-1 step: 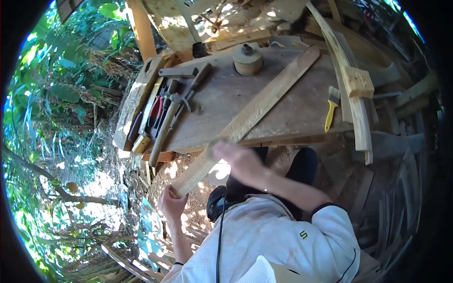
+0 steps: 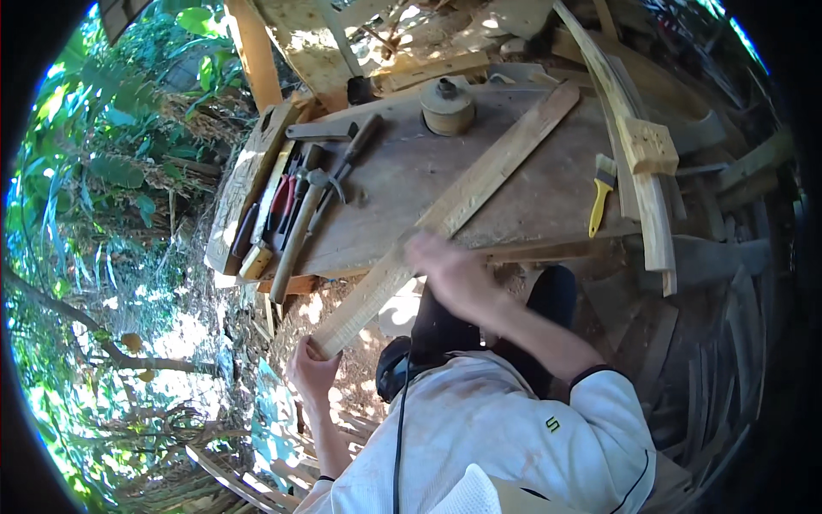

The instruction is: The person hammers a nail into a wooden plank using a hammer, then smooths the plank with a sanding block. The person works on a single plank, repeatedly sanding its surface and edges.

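Observation:
A long pale wooden plank [image 2: 467, 193] lies slantwise across the workbench, its near end sticking out past the front edge toward me. My left hand [image 2: 313, 370] grips that near end, fingers wrapped round it. Over the plank's middle, by the bench edge, is my right hand [image 2: 449, 272], blurred by motion. Its fingers are bent down against the wood, with a small greyish-brown thing under the fingertips that I cannot make out. Left of the plank lie a claw hammer [image 2: 300, 236], red-handled pliers [image 2: 280, 197] and a chisel-like tool [image 2: 364, 137].
The wooden workbench [image 2: 531, 210] bears a round lidded container [image 2: 447, 110] at the back and a yellow-handled paintbrush [image 2: 600, 195] at right. A long curved strip of wood [image 2: 646, 206] with a wood block [image 2: 648, 146] overhangs the right side. Scrap boards [image 2: 728, 343] lie beyond.
My right hand has slid a short way up the plank, away from me and to the right. My left hand and the plank stay in place.

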The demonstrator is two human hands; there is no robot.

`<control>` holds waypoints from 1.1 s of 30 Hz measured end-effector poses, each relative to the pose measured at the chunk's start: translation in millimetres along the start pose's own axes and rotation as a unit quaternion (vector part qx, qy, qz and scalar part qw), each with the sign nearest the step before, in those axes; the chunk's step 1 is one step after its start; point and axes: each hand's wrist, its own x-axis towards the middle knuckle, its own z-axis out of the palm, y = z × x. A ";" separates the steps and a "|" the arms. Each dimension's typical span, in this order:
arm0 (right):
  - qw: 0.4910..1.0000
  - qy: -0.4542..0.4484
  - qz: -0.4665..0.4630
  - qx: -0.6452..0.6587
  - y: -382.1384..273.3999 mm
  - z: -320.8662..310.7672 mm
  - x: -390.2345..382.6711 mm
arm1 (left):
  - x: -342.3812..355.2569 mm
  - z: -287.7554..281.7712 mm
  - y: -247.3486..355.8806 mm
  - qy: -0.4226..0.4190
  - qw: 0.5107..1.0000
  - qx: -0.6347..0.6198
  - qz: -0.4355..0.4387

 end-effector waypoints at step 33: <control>0.991 -0.061 -0.083 -0.085 -57.9 66.8 -12.2 | 19.4 -14.0 15.2 -0.041 0.998 0.042 0.037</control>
